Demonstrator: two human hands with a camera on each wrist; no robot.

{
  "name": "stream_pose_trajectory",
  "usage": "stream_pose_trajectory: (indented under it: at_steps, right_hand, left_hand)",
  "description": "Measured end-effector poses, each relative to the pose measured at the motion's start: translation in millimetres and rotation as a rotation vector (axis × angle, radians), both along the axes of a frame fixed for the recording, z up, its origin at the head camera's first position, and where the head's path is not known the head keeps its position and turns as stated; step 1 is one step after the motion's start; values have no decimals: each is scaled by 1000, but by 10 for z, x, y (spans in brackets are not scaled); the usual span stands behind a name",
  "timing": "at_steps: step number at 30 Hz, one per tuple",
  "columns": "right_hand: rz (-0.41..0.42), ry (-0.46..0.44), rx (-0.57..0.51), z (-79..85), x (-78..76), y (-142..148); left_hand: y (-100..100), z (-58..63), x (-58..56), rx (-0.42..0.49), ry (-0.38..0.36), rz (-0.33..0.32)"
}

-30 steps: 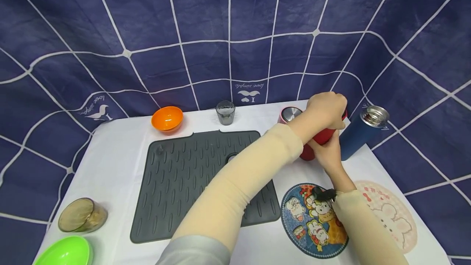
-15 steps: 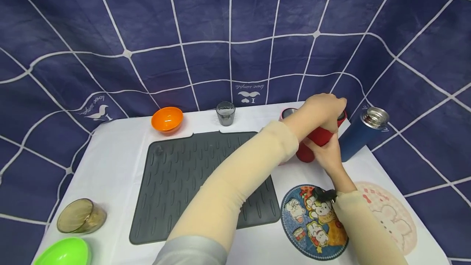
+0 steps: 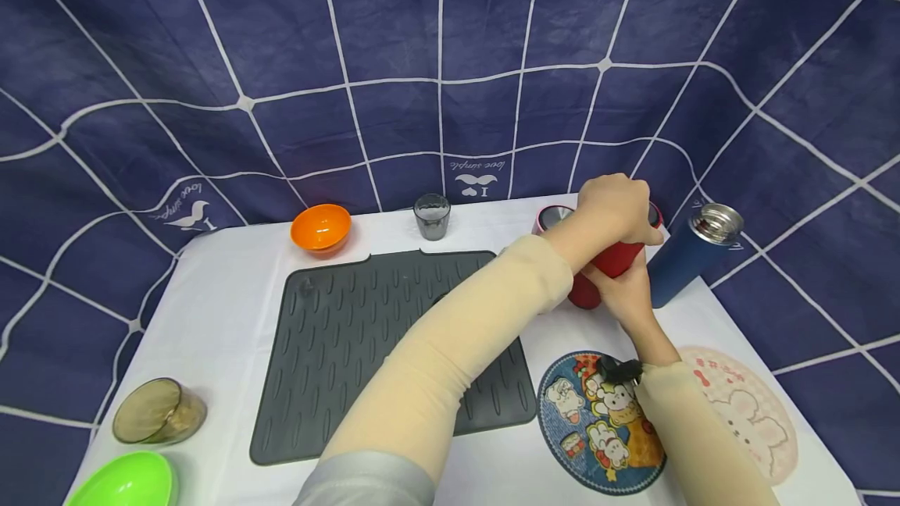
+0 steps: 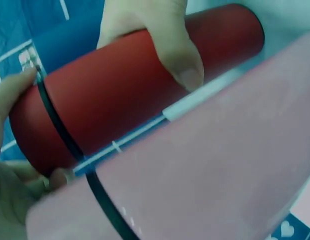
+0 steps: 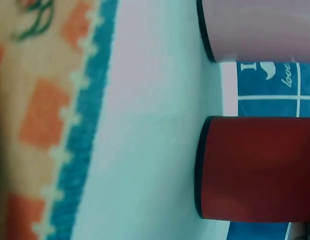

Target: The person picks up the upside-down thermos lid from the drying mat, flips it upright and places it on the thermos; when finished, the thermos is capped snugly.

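A red thermos bottle (image 4: 120,95) stands on the table at the right. My left hand (image 3: 613,205) reaches over from above and grips its red lid (image 4: 37,130), thumb and fingers on opposite sides in the left wrist view. Lower down, my right hand (image 3: 629,295) holds the bottle's body, its thumb lying across the red wall. Close on the left stands a pink thermos bottle (image 4: 205,170), partly hidden by my left arm in the head view. In the right wrist view only the lower part of the red bottle shows.
A blue thermos (image 3: 682,260) with a bare steel mouth stands right of my hands. Round blue (image 3: 573,459) and pink (image 3: 766,420) mats lie nearer. Left are a grey drying mat (image 3: 330,350), orange bowl (image 3: 321,226), grey glass (image 3: 432,217), amber glass (image 3: 158,412) and green bowl (image 3: 130,482).
My left hand has turned at the lid, its knuckles swinging slightly left and its thumb now showing on the right. The red bottle has shifted a little left. My right hand keeps its hold.
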State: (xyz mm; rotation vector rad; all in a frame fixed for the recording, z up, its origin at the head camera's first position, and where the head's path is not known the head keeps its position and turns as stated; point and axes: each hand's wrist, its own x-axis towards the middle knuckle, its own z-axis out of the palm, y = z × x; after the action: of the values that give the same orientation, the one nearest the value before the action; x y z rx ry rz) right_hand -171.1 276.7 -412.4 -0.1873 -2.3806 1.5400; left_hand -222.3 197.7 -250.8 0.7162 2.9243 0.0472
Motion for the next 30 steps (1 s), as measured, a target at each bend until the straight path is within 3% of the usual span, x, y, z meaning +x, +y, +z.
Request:
stream_pose_trajectory:
  at_steps: [5, 9, 13, 19, 24, 30]
  right_hand:
    - [-25, -24, 4, -179, -105, 90]
    - [-21, -29, 45, -184, -97, 80]
    - [-7, -28, 61, -180, -106, 107]
    - [-6, -41, 74, -185, -73, 167]
    - [13, 7, 33, -197, -59, 161]
    - [3, -21, 57, -203, -80, 144]
  left_hand:
    - [-72, 55, -27, -37, -37, -86]
    - [-131, 97, -61, -62, -79, -150]
    - [-149, 114, -76, -117, -71, -192]
    - [-46, 35, 9, -129, -13, -112]
    - [35, -24, 59, -82, 49, -39]
    - [0, -35, 28, -27, 64, -41]
